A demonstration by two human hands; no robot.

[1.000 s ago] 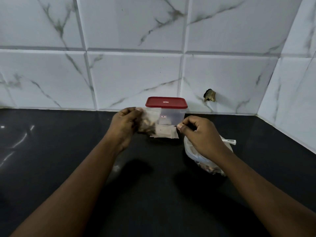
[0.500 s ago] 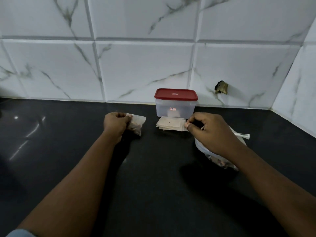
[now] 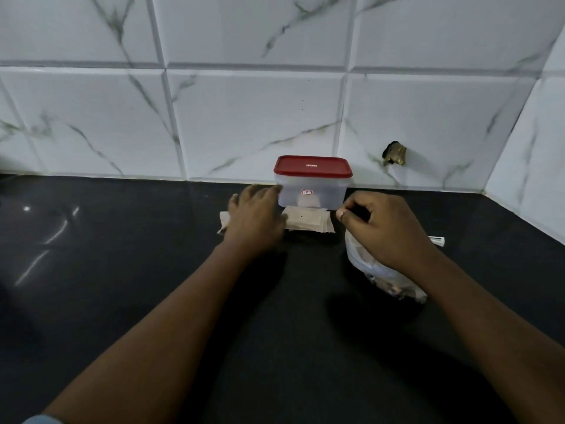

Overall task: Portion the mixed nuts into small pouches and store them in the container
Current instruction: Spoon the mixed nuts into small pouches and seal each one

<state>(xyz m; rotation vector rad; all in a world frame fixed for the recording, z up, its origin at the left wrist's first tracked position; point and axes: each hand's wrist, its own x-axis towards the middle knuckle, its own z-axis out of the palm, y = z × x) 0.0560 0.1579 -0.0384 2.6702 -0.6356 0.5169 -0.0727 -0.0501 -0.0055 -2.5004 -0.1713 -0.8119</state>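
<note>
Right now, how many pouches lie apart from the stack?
1. The pouch lies on the counter, partly under the left hand, left of the stack. Others may be hidden under that hand.

Dim, cool light, glare streaks on glossy black counter [image 3: 128, 270] at left, soft shadows, wide-angle bowing at edges

Bare left hand [image 3: 253, 218] and right hand [image 3: 385, 229], bare forearms [image 3: 183, 316], pale blue sleeve edge [image 3: 39, 420] at left.
</note>
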